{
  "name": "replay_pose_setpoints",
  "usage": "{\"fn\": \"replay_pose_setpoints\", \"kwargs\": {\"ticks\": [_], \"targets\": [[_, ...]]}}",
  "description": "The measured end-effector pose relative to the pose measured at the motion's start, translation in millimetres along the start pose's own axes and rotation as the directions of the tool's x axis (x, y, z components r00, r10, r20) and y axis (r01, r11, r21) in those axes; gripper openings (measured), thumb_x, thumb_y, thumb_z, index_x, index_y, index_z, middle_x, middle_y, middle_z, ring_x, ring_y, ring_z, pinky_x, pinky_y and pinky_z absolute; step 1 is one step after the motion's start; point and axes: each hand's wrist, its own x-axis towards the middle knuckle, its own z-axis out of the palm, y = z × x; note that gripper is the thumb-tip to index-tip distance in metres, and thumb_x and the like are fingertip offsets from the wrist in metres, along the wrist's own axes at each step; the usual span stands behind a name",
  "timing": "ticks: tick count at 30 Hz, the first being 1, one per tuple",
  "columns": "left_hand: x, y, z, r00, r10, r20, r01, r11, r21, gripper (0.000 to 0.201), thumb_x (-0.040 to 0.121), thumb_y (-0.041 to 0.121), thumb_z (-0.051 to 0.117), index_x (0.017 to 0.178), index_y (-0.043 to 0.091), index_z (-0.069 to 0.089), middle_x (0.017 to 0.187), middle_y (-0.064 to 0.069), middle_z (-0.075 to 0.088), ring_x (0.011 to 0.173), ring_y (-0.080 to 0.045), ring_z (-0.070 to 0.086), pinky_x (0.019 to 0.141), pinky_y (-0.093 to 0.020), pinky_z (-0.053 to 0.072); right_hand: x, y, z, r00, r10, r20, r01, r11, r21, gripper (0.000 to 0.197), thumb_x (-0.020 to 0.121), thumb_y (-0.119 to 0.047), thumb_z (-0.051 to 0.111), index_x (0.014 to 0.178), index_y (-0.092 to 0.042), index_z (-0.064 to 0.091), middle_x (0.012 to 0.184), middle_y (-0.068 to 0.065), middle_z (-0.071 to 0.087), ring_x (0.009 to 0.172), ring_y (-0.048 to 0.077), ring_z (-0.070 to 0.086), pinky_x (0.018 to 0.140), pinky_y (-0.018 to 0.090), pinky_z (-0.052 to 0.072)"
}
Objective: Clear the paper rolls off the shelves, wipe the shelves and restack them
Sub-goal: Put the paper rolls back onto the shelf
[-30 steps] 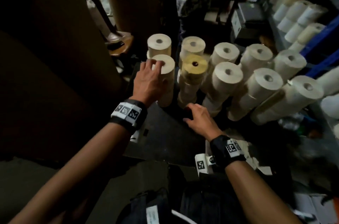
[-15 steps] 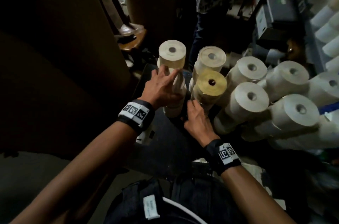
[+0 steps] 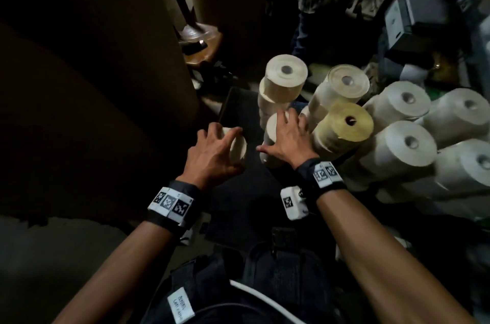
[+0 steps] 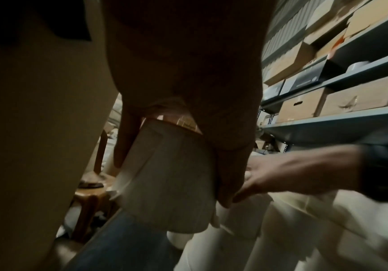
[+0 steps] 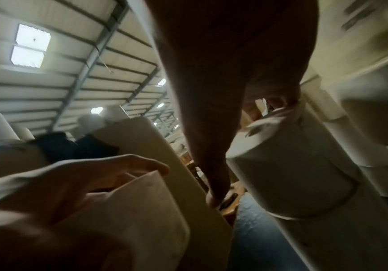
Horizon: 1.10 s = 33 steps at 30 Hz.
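Hands first, nearest to us. We take the yellow roll (image 3: pixel 344 124) as landmark. Our left hand (image 3: pixel 212 156) sits well to its left, fingers and thumb curled around a small white roll (image 3: pixel 237 150), lifted clear of the dark tabletop (image 3: pixel 238 111); the left wrist view confirms the wrap around that roll's side. Our right hand (image 3: pixel 287 138) lies just left of the yellow roll, fingers spread over the top of a short stack (image 3: pixel 270 135). It rests on the stack more than grasps it; we judge no closed grip there, though the underside of the palm is hidden.

Risk 1: the held roll is gripped on its side wall. If outer wraps are loose, paper could slip or unwind.

Risk 2: the right hand presses on a stack touching the yellow roll's stack. A sideways push could topple either one.

Behind and left of the yellow roll, a cream stack (image 3: pixel 285 77) has its top roll offset from those below. We judge it the least stable; a table jolt could bring it down.

Right of the yellow roll, larger white rolls (image 3: pixel 405 143) lean closely together. One falling could knock over the others.
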Motion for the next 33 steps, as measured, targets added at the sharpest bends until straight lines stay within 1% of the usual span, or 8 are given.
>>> {"fn": "replay_pose_setpoints", "kwargs": {"ticks": [3,5,8,13,18,24,28,33], "targets": [[-2,-11,11,0.999,0.035,0.034,-0.035,0.999,-0.005,0.099,0.070,0.068,0.079,0.152,0.051,0.027,0.139,-0.002,0.033,0.119,-0.032,0.042,0.078,-0.052,0.057,8,-11,1,0.997,0.070,0.027,-0.068,0.995,-0.072,0.116,0.066,-0.063,0.087,0.153,-0.022,0.022,0.149,0.015,0.030,0.132,0.048,0.036,0.105,0.063,0.040],[-6,-15,14,0.996,0.068,0.058,-0.068,0.998,-0.003,0.100,0.070,0.067,0.080,0.152,0.050,0.026,0.140,-0.002,0.032,0.120,-0.032,0.041,0.079,-0.051,0.056,9,-15,-5,0.994,0.102,0.051,-0.097,0.992,-0.084,0.110,0.070,-0.053,0.088,0.152,-0.022,0.024,0.150,0.016,0.028,0.134,0.051,0.034,0.103,0.066,0.041],[-13,-21,16,0.990,0.121,0.074,-0.121,0.993,-0.007,0.099,0.071,0.066,0.080,0.153,0.050,0.025,0.140,-0.003,0.031,0.120,-0.032,0.041,0.078,-0.049,0.055,-7,-19,-14,0.989,0.132,0.061,-0.128,0.990,-0.060,0.099,0.071,-0.052,0.086,0.148,-0.018,0.031,0.145,0.016,0.031,0.133,0.049,0.034,0.102,0.067,0.043],[-31,-26,21,0.971,0.213,0.111,-0.215,0.977,0.004,0.097,0.073,0.067,0.079,0.152,0.050,0.024,0.141,-0.004,0.031,0.121,-0.032,0.040,0.072,-0.046,0.052,-89,-21,-6,0.976,0.215,-0.044,-0.211,0.975,0.067,0.092,0.069,-0.066,0.076,0.144,-0.029,0.037,0.138,0.008,0.039,0.125,0.042,0.041,0.097,0.059,0.047],[-53,-12,42,0.932,0.292,0.216,-0.306,0.951,0.036,0.097,0.072,0.067,0.079,0.151,0.050,0.025,0.143,-0.005,0.030,0.124,-0.035,0.040,0.076,-0.050,0.055,-186,-10,28,0.921,0.385,0.060,-0.389,0.913,0.123,0.101,0.060,-0.064,0.084,0.146,-0.038,0.038,0.138,0.000,0.040,0.125,0.036,0.041,0.095,0.054,0.049],[-95,40,69,0.842,0.457,0.287,-0.486,0.873,0.034,0.093,0.071,0.067,0.077,0.149,0.050,0.030,0.143,-0.004,0.033,0.126,-0.035,0.041,0.078,-0.053,0.056,-287,19,55,0.824,0.558,0.099,-0.567,0.808,0.159,0.105,0.059,-0.062,0.085,0.149,-0.037,0.035,0.141,-0.004,0.040,0.129,0.033,0.040,0.096,0.052,0.050],[-122,91,82,0.770,0.568,0.289,-0.606,0.794,0.052,0.096,0.073,0.067,0.078,0.152,0.051,0.026,0.143,-0.004,0.031,0.125,-0.035,0.042,0.078,-0.052,0.056,-350,46,48,0.751,0.660,0.032,-0.652,0.731,0.201,0.105,0.060,-0.062,0.085,0.150,-0.037,0.036,0.144,-0.005,0.039,0.129,0.031,0.040,0.093,0.049,0.050],[-167,169,82,0.666,0.706,0.241,-0.735,0.677,0.048,0.090,0.074,0.066,0.075,0.150,0.051,0.030,0.141,-0.003,0.036,0.122,-0.037,0.045,0.077,-0.053,0.056,-437,77,24,0.644,0.760,-0.090,-0.722,0.642,0.257,0.103,0.060,-0.062,0.086,0.149,-0.037,0.039,0.143,-0.005,0.041,0.128,0.031,0.041,0.095,0.050,0.050]]}}
